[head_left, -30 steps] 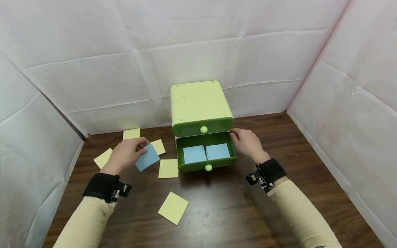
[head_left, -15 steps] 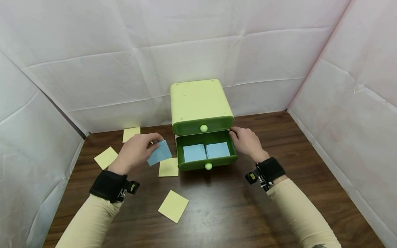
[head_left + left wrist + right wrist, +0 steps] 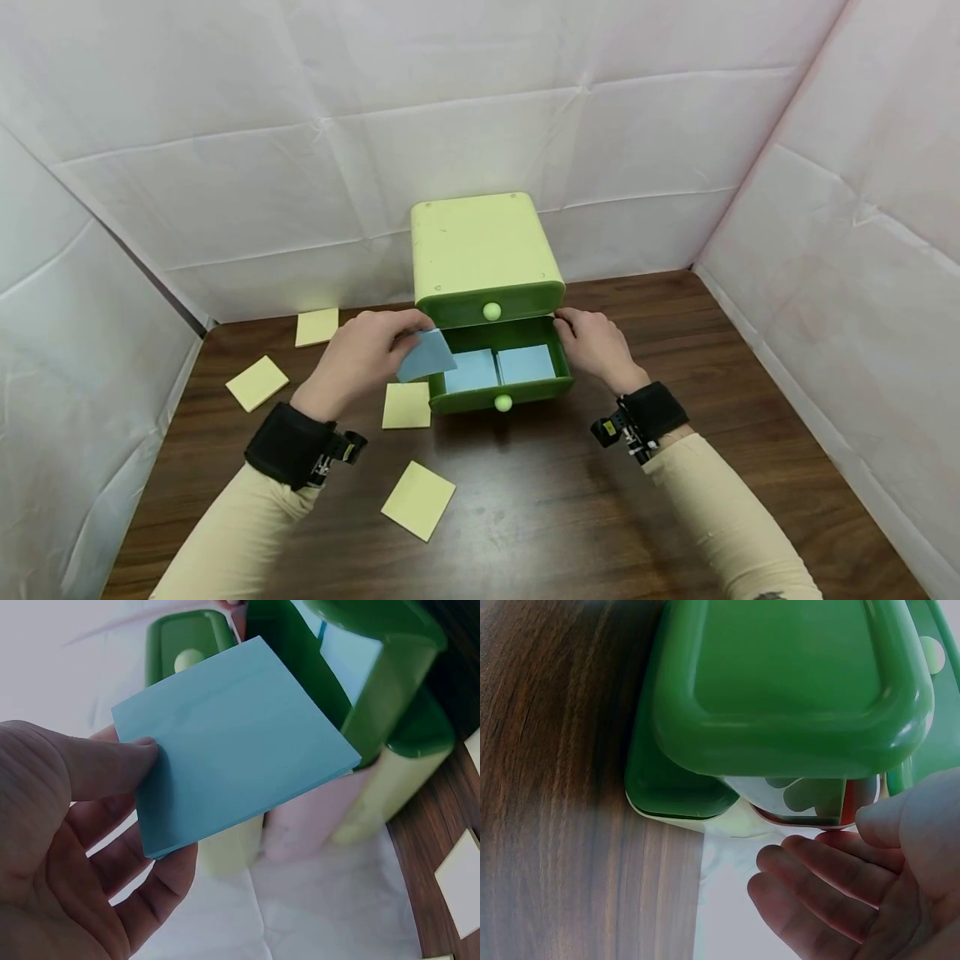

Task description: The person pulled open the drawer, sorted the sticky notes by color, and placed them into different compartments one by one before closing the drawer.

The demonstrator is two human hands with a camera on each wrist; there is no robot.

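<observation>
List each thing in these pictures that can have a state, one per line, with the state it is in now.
Upper drawer: closed.
Lower drawer: pulled open, two blue pads inside, side by side.
Blue note pad: off the table, pinched by the left hand at the open drawer's left edge.
Left hand: grip closed on the blue note pad.
Right hand: fingers resting against the open drawer's right side.
Yellow pads: four lying flat on the table.

The head camera looks forward and down over the whole counter (image 3: 525,517) from a distance. Each wrist camera sits close against the green drawer unit (image 3: 483,250), one from its left (image 3: 390,697), one from its right (image 3: 787,690); all three share it.
</observation>
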